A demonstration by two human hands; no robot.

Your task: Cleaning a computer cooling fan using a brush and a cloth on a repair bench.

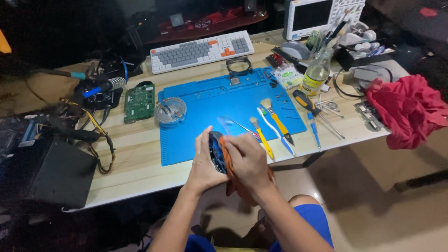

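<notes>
My left hand (204, 164) grips a small dark round part with a bluish sheen (216, 151), held on edge over the front edge of the blue work mat (196, 100). My right hand (247, 161) presses an orange cloth (227, 156) against that part; the cloth hangs down below my palm. Both hands meet just above the table's front edge, over my lap. Much of the part is hidden between my palms.
On the mat lie a clear round fan (170, 110), two brushes (275, 119) and tweezers. A green circuit board (139, 102), white keyboard (201, 50), glass bottle (317, 72), screwdrivers (310, 107), red cloth (408, 109), black box (56, 172) and tangled cables surround it.
</notes>
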